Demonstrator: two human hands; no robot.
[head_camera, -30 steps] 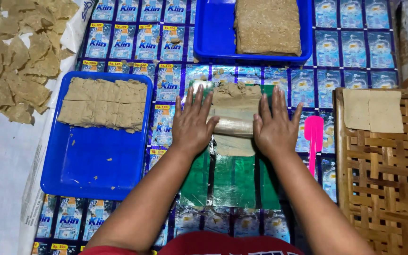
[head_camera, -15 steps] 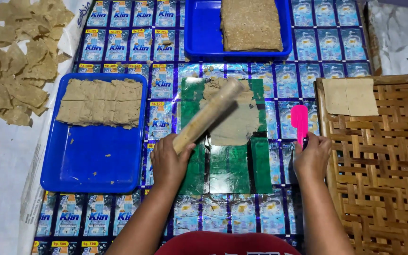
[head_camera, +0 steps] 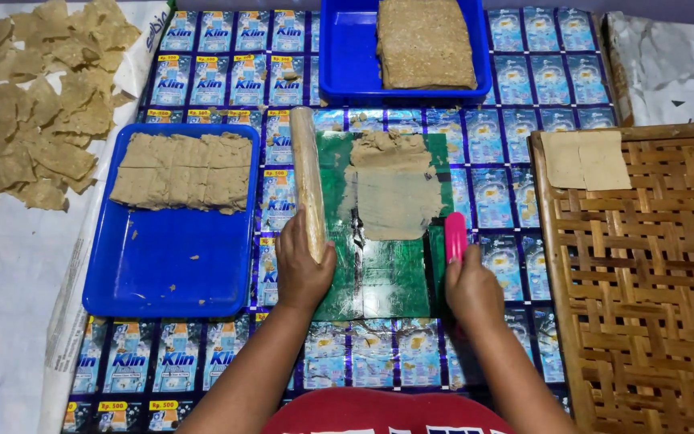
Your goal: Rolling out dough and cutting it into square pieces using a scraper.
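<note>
The flattened dough point(head_camera: 395, 193) lies thin and pale on the green sheet point(head_camera: 383, 277), straight ahead of me at twelve o'clock, with a lumpier ridge along its far edge. A second ago both my palms were pressing the wooden roller point(head_camera: 308, 181) across it; half a second ago my left hand was swinging it off at a slant. Now the roller lies lengthwise along the sheet's left edge, clear of the dough, so the rolling looks finished for this piece. My left hand point(head_camera: 303, 269) has its fingers wrapped around the roller's near end. My right hand point(head_camera: 471, 293) is closed on the pink scraper point(head_camera: 455, 235), whose blade points up at the dough's lower right corner, touching or just short of it; I cannot tell which.

At nine o'clock the blue tray point(head_camera: 162, 273) holds a row of flattened squares. At twelve, beyond the sheet, a second blue tray point(head_camera: 347, 64) carries the thick block. At three o'clock the woven bamboo mat point(head_camera: 644, 305) bears two thin squares.
</note>
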